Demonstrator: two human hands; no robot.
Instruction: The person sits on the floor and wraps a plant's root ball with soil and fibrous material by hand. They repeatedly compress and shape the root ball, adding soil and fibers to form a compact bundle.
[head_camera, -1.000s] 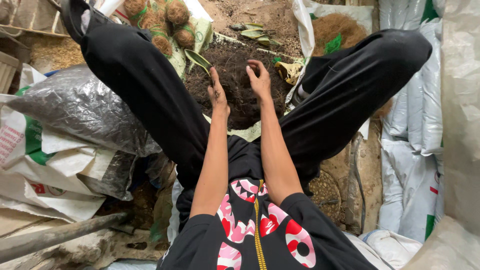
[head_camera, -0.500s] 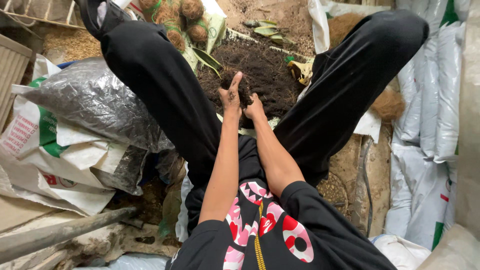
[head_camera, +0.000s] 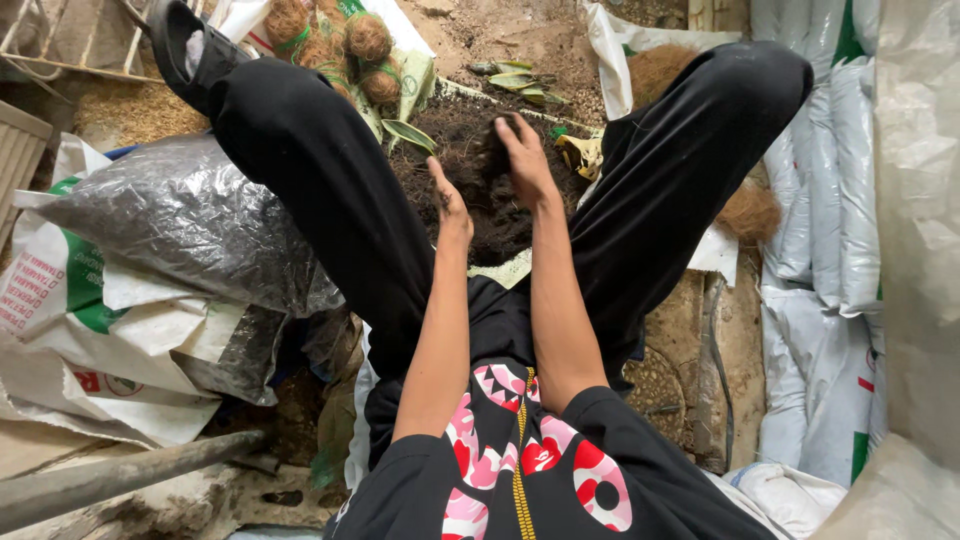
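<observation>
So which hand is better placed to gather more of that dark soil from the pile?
Probably the right hand: it lies palm-down on the dark soil pile, fingers curled into it. The left hand stands edge-on at the pile's near side.

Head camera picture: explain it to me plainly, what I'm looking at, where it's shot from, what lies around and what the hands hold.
There is no machine here. The picture comes from a camera worn on a person's head, looking down along their own body, so you see their black patterned top, two bare arms and both legs in black trousers spread apart. Between the legs lies a heap of dark fibrous soil. The right hand is closed over a clump of that soil. The left hand is open, edge-on, resting at the heap's near side and holding nothing. Around them: a crumpled grey plastic bag on white sacks at the left, round fibre-wrapped root balls at the top, a few green leaves, and stacked white sacks on the right.
</observation>
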